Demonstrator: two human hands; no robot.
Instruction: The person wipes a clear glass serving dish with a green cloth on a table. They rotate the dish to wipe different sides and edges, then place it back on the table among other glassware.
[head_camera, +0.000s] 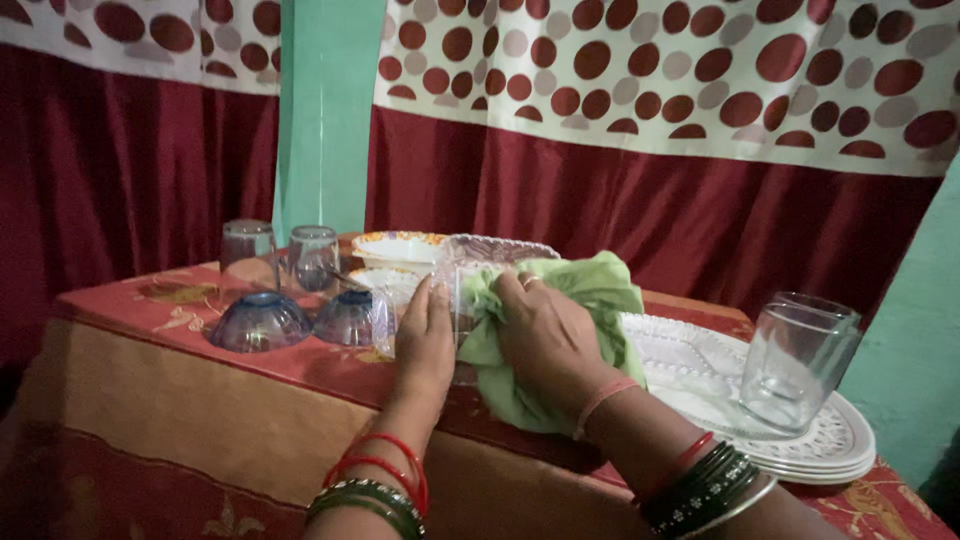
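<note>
The left hand lies flat, fingers straight and together, pressed against the side of a clear glass that stands near the middle of the table. The right hand grips a green cloth, its fingers curled over the cloth and pushing it into and around the glass from the right. What the glass holds beyond the cloth cannot be made out.

To the left, two blue-tinted bowls sit upside down, just beside each other, and two tumblers stand upside down behind them. Farther back, patterned bowls are stacked, one nested above another, next to a clear glass dish. To the right, an empty tumbler stands upright on a stack of white plates close to the table's right edge.

The near edge of the table runs just under both wrists. Open cloth-covered surface lies at the near left, in front of the blue bowls. A red curtain hangs close behind the far edge.
</note>
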